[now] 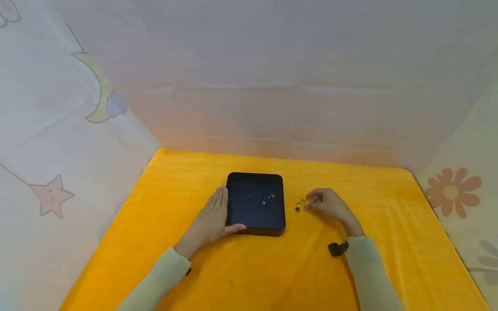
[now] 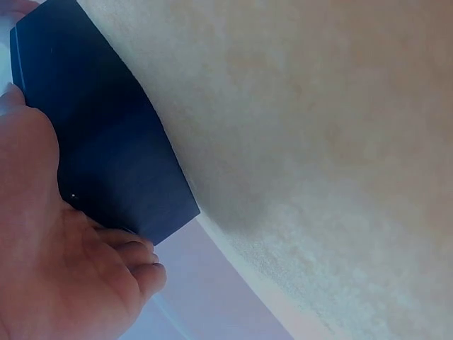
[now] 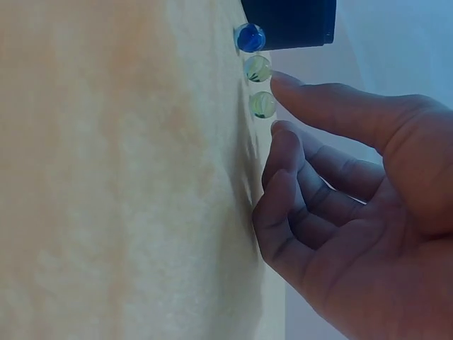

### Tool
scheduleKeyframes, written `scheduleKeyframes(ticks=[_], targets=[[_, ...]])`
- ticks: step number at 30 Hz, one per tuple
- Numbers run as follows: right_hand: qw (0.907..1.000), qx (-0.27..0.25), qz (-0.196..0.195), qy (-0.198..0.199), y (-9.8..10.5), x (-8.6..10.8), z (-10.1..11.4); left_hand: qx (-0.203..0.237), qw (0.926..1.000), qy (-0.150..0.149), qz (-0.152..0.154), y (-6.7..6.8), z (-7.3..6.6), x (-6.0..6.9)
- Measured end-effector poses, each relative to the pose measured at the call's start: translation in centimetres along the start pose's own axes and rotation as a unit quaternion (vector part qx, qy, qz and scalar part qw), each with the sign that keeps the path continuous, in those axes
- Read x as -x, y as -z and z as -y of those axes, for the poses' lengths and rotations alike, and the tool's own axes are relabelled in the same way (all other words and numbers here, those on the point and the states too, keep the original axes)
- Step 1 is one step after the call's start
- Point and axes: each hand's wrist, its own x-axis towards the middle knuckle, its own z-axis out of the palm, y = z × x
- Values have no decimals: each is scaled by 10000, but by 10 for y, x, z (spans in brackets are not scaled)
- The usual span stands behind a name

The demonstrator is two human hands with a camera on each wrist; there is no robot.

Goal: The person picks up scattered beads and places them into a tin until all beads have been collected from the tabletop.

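Observation:
A square black tray [image 1: 249, 218] lies on the yellow cloth in the head view. Along its left side rest the straight fingers of my left hand [image 1: 212, 218], with the thumb at the front edge. Inside the tray is a cluster of blue and yellowish glass marbles [image 1: 268, 199], plus a lone marble [image 1: 249, 196]. Right of the tray, a blue marble [image 3: 250, 37] and two clear yellow-green marbles [image 3: 262, 105] sit in a short row. My right hand [image 1: 328, 204] is beside them, thumb and index finger apart, other fingers loosely bent, nothing visibly held.
Yellow cloth [image 1: 249, 276] covers the table around the tray. Pale printed curtains [image 1: 249, 112] hang behind and at both sides. A black band [image 1: 338, 248] is on the right wrist.

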Motion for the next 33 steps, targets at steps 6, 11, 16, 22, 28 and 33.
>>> scheduleKeyframes(ticks=[6, 11, 16, 22, 28, 33], targets=[[9999, -53, 117, -39, -3, -1, 3, 32, 10000, -8, -44, -1, 0, 2], [9998, -16, 198, -79, -6, -5, 4, 87, 10000, 7, 10, -1, -2, 3], [9995, -48, 273, -171, -7, -7, 5, 266, 9996, 11, 2, -1, -3, 4], [9995, 9, 281, -147, -6, -8, 7, 194, 9998, 4, -29, -2, -2, 2], [9994, 243, 183, -189, -5, -13, 8, 213, 9998, 6, -44, -1, -1, 0], [9988, 386, 132, -269, -6, -15, 10, 222, 9997, -11, -54, 0, 0, 0]])
